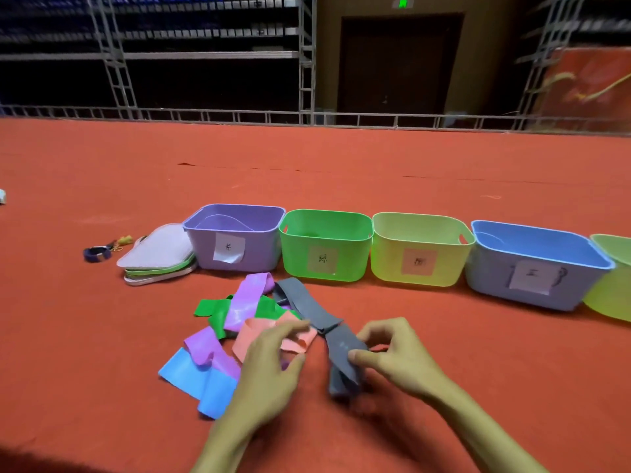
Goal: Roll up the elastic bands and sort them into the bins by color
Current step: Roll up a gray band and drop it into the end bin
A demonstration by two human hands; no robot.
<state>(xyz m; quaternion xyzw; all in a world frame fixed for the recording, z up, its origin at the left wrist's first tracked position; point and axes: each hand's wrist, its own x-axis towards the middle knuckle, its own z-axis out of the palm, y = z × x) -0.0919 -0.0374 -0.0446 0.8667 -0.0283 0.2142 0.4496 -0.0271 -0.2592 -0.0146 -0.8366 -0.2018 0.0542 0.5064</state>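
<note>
R hand (399, 356) is clamped on the grey band (336, 343), thumb in front & curled fingers behind, pinching the strip near its close end. Below the pinch the band is doubled over & rests on the red carpet (102, 353). Above the pinch it runs up-left w/ a twist just past the grip, heading toward the bins. L hand (269, 370) sits just left of the pinch, fingers half-curled over the pink band (256, 331) w/ thumb at its near edge; can't tell if it really grips the band or only touches it. Rest of the loose pile is left of the grip: pink band is closest & touches the grey one. Up-left a purple band (249, 302) lies across a green band (218, 310). Further left a 2nd purple band (205, 346) overlaps a blue band (194, 380). Beyond the grip is a row of bins side by side: purple bin (235, 256) up-left, green bin (324, 264) approx straight ahead, yellow-green bin (389, 261) ahead-right, blue bin (491, 285) further right, each w/ a paper label. A 2nd yellow-green bin (611, 291) is cut off at the frame edge. Left of the purple bin is a stack of lids (157, 257). Further left is a small dark-purple item (97, 254), too small to ID.
</note>
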